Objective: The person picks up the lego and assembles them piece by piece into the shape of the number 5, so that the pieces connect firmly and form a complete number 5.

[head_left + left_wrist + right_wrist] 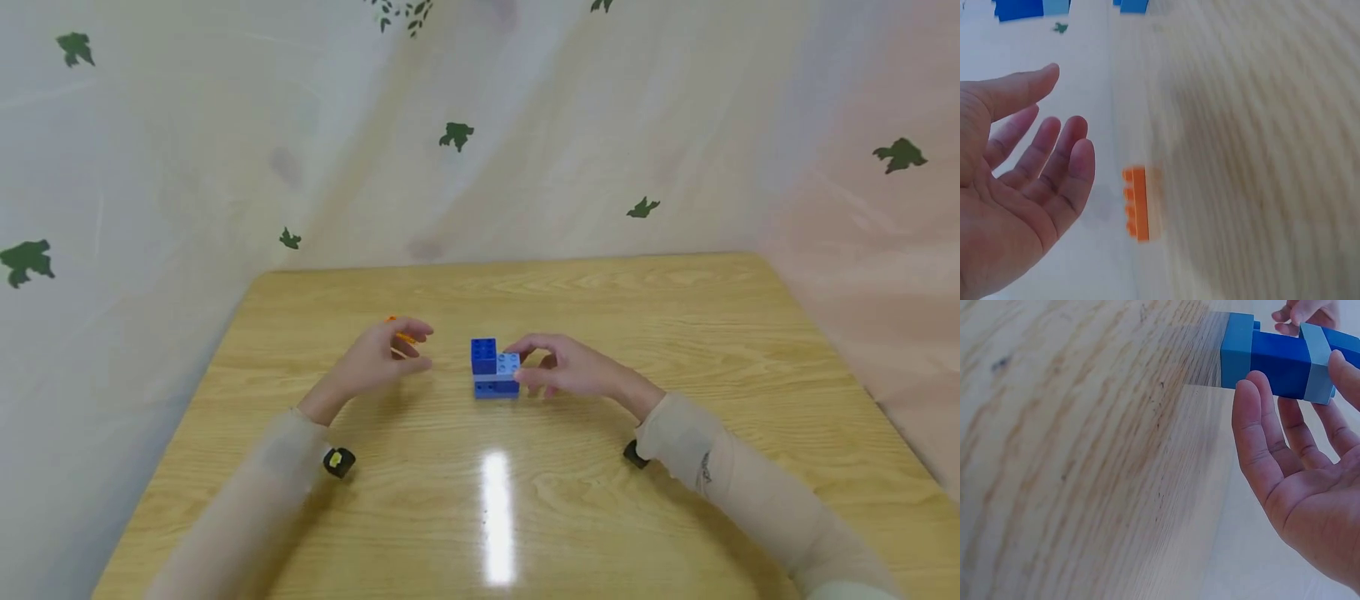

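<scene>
A stack of toy building bricks (485,367) in dark and light blue stands on the table, with a dark blue brick (483,356) raised at its left end. At the stack's right end, my right hand (573,367) holds it lightly between thumb and forefinger; the other fingers (1250,425) are loosely bent beside it. My left hand (382,357) is held above the table to the left of the stack, fingers apart and relaxed, holding nothing. Nearest to it lies an orange brick (1140,203) with a row of studs, partly hidden by that hand in the head view.
The wooden table (600,517) reaches back to a pale cloth (540,192) printed with green leaf-like shapes. Dark wrist devices (339,462) show at both sleeves. A bright light reflection lies on the tabletop in front of the stack.
</scene>
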### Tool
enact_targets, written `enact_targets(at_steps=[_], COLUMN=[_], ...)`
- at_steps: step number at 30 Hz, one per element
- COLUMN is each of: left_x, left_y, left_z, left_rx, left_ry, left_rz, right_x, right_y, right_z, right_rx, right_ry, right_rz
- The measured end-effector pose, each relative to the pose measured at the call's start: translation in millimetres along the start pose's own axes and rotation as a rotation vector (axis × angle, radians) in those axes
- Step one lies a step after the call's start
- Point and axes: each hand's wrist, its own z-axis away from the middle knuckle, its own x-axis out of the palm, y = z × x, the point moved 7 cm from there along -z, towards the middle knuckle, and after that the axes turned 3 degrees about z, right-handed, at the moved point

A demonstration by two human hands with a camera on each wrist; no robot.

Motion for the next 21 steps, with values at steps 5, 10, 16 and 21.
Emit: enact_targets(at_steps=[5, 10, 16, 21], left_x=[-34.8, -46.0, -43.2, -41.4], left_y=[-23.2, -45.9, -68.1, -73.1], left_z=[2.6, -0.2, -7.9, -12.2], left_rx=[-0.126, -0.212, -0.318, -0.364], left_ry=[0.116, 0.121, 0.087, 0.082], left_rz=[-0.065, -0.065, 0.065, 0.112], right_x=[-0.8, -0.9, 0.2, 0.1], right_y=[-0.2, -0.2, -0.8, -1.6], right_z=[-0.2, 0.3, -0.1, 0.3], right_rx=[0.011, 0.013, -0.003, -0.002], right_ry=[0.004, 0.003, -0.013, -0.020], right_rz=[0.007, 0.000, -0.008, -0.017])
